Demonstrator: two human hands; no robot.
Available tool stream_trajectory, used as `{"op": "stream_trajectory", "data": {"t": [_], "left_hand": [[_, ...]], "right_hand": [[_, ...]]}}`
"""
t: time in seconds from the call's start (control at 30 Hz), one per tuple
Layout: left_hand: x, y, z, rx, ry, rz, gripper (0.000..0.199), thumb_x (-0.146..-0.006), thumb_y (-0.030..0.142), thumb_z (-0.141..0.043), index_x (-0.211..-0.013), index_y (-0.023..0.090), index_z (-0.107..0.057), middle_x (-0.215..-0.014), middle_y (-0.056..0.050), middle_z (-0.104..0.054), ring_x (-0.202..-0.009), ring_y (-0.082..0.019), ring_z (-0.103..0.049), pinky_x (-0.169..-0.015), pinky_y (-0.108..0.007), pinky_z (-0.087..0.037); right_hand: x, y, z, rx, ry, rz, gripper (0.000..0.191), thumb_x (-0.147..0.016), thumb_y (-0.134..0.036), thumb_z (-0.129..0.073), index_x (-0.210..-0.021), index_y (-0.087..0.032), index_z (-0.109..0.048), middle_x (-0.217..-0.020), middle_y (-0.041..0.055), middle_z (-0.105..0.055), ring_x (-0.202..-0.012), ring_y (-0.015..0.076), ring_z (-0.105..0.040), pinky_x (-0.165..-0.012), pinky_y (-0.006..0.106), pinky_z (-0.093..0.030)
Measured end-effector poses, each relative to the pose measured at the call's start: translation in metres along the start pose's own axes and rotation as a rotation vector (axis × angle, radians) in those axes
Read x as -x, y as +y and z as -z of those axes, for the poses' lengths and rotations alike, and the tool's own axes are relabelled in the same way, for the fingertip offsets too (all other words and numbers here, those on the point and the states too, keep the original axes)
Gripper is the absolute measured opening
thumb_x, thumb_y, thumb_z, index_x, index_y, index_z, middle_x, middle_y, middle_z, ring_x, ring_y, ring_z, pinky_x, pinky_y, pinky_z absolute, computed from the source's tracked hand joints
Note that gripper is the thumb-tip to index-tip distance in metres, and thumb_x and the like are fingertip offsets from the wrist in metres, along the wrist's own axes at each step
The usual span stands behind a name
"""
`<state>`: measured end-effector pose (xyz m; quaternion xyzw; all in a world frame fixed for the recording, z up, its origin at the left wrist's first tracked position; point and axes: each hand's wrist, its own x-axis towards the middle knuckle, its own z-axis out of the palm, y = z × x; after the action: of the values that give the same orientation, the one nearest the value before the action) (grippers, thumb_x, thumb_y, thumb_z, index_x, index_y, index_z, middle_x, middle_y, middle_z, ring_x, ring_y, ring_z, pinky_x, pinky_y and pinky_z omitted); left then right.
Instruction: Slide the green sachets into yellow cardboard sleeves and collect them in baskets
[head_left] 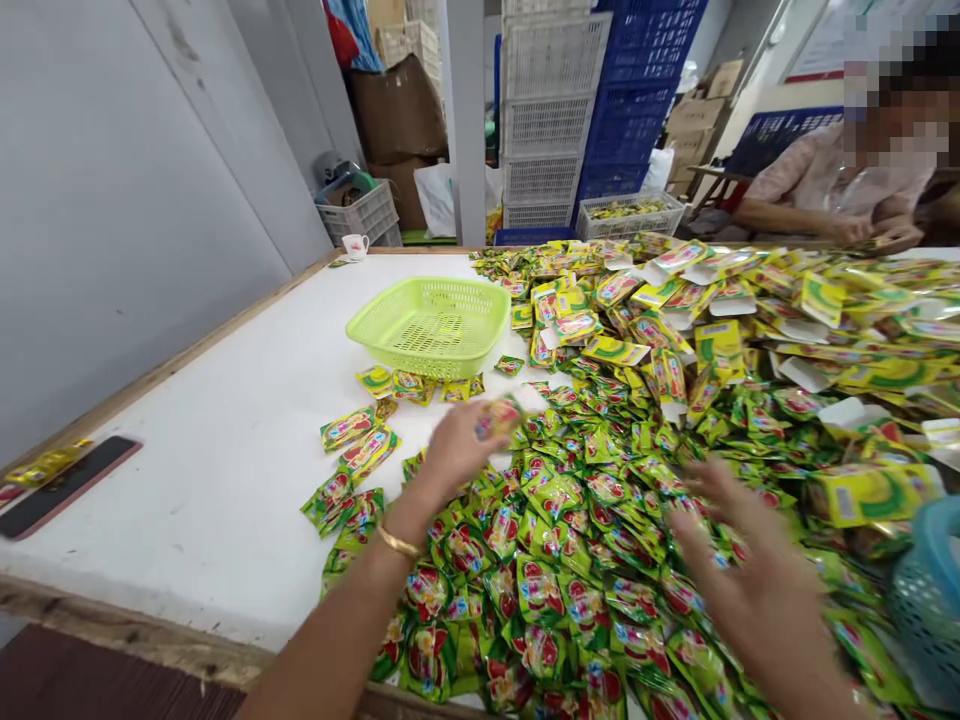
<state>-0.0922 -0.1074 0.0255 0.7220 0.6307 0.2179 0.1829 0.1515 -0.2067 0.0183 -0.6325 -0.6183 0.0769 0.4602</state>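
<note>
My left hand (457, 440), with a bracelet on the wrist, is closed on a small printed candy box (498, 418), blurred, with a pale flap at its upper right. Below it spreads a large heap of small green candy packets (540, 590) with red fruit prints. My right hand (750, 560) is smeared by motion over the right side of this heap; its fingers are apart and nothing shows in them. To the left of my left hand lie two yellow-and-green boxes (369, 452).
A lime-green plastic basket (427, 358) stands beyond my left hand. Many flat-lying boxes (720, 350), several with open flaps, pile up at the back right. A blue basket (930, 600) is at the right edge, a phone (67, 485) at the left. Another person (832, 190) sits across the table.
</note>
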Motion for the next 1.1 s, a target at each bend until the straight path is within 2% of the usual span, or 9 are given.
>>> {"op": "stream_trajectory", "data": {"t": [0.1,0.17,0.27,0.33,0.5,0.63,0.73,0.87,1.1], "left_hand": [[0.029,0.043,-0.025,0.133,-0.218,-0.279,0.051,-0.077,0.046,-0.061,-0.121,0.021,-0.056,-0.108,-0.008,-0.061,-0.098,-0.023,-0.057,-0.085,-0.035,-0.048],[0.026,0.048,-0.033,0.127,-0.334,-0.348,0.045,-0.083,0.043,-0.055,-0.123,0.023,-0.055,-0.11,-0.006,-0.061,-0.098,-0.019,-0.058,-0.085,-0.03,-0.049],[-0.014,0.022,-0.026,-0.178,-0.161,-0.122,0.033,-0.09,0.029,-0.047,-0.121,0.024,-0.057,-0.12,-0.003,-0.06,-0.108,-0.015,-0.056,-0.095,-0.024,-0.043],[-0.05,-0.005,-0.017,-0.295,-0.076,0.006,0.035,-0.087,0.015,-0.047,-0.121,0.014,-0.056,-0.124,-0.013,-0.058,-0.117,-0.021,-0.051,-0.101,-0.031,-0.039],[-0.089,-0.045,-0.015,-0.429,-0.061,0.117,0.032,-0.081,0.004,-0.044,-0.107,0.009,-0.063,-0.111,-0.018,-0.064,-0.108,-0.026,-0.058,-0.091,-0.034,-0.045],[-0.08,-0.041,-0.02,-0.456,-0.077,0.115,0.023,-0.078,0.009,-0.05,-0.094,0.01,-0.067,-0.103,-0.018,-0.067,-0.103,-0.028,-0.061,-0.086,-0.034,-0.047],[-0.074,-0.03,-0.017,-0.422,-0.068,0.134,0.022,-0.081,0.016,-0.047,-0.088,0.012,-0.067,-0.096,-0.014,-0.069,-0.096,-0.026,-0.063,-0.079,-0.031,-0.048],[-0.068,-0.011,-0.028,-0.31,-0.096,0.116,0.026,-0.086,0.021,-0.04,-0.091,0.018,-0.066,-0.087,-0.006,-0.07,-0.081,-0.018,-0.065,-0.068,-0.024,-0.046],[-0.059,-0.005,-0.052,-0.239,-0.16,0.096,0.029,-0.089,0.022,-0.038,-0.093,0.015,-0.066,-0.094,-0.01,-0.066,-0.09,-0.02,-0.061,-0.077,-0.026,-0.045]], "right_hand": [[0.004,-0.006,-0.036,-0.335,-0.136,-0.28,0.08,-0.078,-0.059,-0.053,-0.142,-0.018,-0.03,-0.114,0.0131,-0.061,-0.093,0.0216,-0.063,-0.076,0.036,-0.053],[0.0,0.0,-0.048,-0.511,-0.093,-0.485,0.09,-0.074,-0.061,-0.058,-0.145,-0.018,-0.023,-0.116,0.0133,-0.06,-0.095,0.0219,-0.063,-0.078,0.035,-0.053],[-0.007,0.02,-0.044,-0.563,-0.064,-0.623,0.102,-0.063,-0.063,-0.067,-0.145,-0.02,-0.024,-0.118,0.0136,-0.059,-0.097,0.024,-0.062,-0.076,0.034,-0.053],[-0.009,0.033,-0.037,-0.51,-0.144,-0.622,0.101,-0.061,-0.065,-0.066,-0.142,-0.018,-0.03,-0.115,0.015,-0.06,-0.098,0.0255,-0.062,-0.074,0.035,-0.053],[0.006,0.046,-0.034,-0.187,-0.292,-0.378,0.081,-0.074,-0.066,-0.049,-0.136,-0.014,-0.042,-0.108,0.0159,-0.063,-0.094,0.0267,-0.063,-0.071,0.037,-0.052],[0.028,0.031,-0.038,0.231,-0.261,-0.049,0.062,-0.085,-0.058,-0.039,-0.136,-0.023,-0.042,-0.128,0.0136,-0.052,-0.107,0.0291,-0.057,-0.069,0.038,-0.052],[0.044,0.023,-0.045,0.448,-0.248,0.171,0.063,-0.087,-0.05,-0.039,-0.143,-0.022,-0.028,-0.14,0.0147,-0.041,-0.11,0.0322,-0.054,-0.073,0.042,-0.052],[0.052,0.026,-0.054,0.513,-0.181,0.287,0.066,-0.09,-0.033,-0.036,-0.148,-0.015,-0.01,-0.137,0.0187,-0.042,-0.115,0.0314,-0.05,-0.084,0.045,-0.048],[0.035,0.03,-0.059,0.378,-0.174,0.356,0.061,-0.09,-0.033,-0.041,-0.145,-0.017,-0.022,-0.128,0.0167,-0.049,-0.114,0.0284,-0.05,-0.09,0.045,-0.046]]}}
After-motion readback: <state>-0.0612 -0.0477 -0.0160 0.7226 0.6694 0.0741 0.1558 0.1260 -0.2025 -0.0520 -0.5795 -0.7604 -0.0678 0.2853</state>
